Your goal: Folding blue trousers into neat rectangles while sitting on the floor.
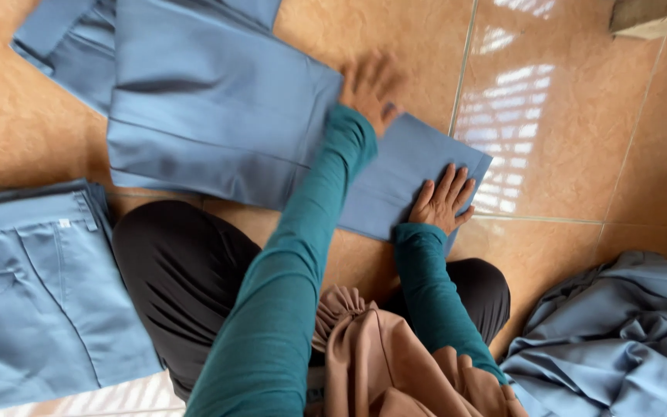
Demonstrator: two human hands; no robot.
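1. Left hand [370, 86], blurred, fingers spread flat on the blue trousers [218, 108] at twelve o'clock, holding nothing.
2. Right hand [443, 199] presses open-palmed on the trouser leg end.
3. Trousers' waistband cut off by the top edge.
4. Folded trousers [36, 286] at nine; crumpled blue pile [619, 340] at four, both partly cropped.

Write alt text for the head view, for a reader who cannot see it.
Both hands press flat on blue trousers spread on a tan tiled floor: left hand at the middle, right hand on the leg end. Folded trousers lie at left, a crumpled blue pile at right.
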